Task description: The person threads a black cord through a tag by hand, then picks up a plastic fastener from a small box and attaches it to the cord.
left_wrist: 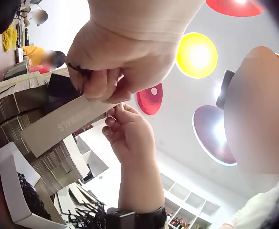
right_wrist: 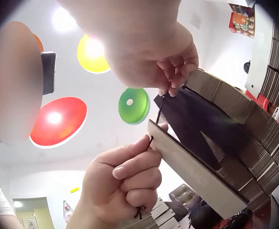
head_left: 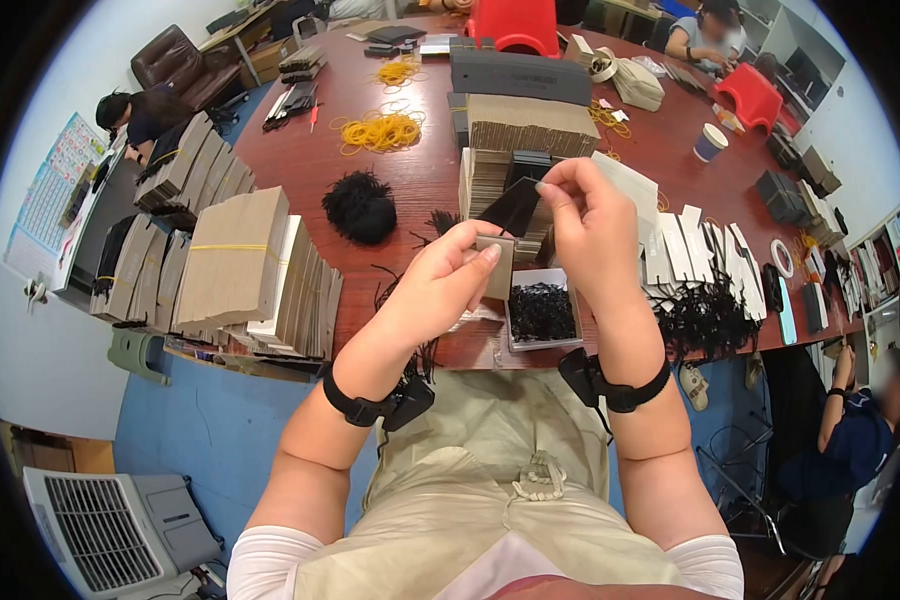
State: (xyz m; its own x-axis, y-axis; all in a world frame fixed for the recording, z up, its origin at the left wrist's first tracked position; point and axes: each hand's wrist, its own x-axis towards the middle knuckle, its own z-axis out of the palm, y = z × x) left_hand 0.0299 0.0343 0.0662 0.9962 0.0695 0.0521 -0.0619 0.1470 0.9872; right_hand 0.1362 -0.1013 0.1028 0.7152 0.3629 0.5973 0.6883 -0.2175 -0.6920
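My left hand (head_left: 440, 285) grips a beige cardboard hang tag (right_wrist: 197, 174) by its end. Pale printed lettering runs along the tag (left_wrist: 65, 125) in the left wrist view. My right hand (head_left: 598, 230) pinches a thin black cord (right_wrist: 160, 110), which runs down to the tag's top end. Another bit of black cord shows at the left thumb. Just below the right fingertips is a black, two-legged card (right_wrist: 189, 121), seen as a dark strip in the head view. Below the hands stands an open white box (head_left: 544, 343) holding black cords (head_left: 542, 310).
Stacks of grey-brown cards (head_left: 235, 260) stand at the left, and another stack (head_left: 520, 125) is straight ahead. Nearby lies a bundle of black cords (head_left: 360, 208). White tags with black cords (head_left: 695, 255) spread at the right. Yellow rubber bands (head_left: 380, 132) lie farther back.
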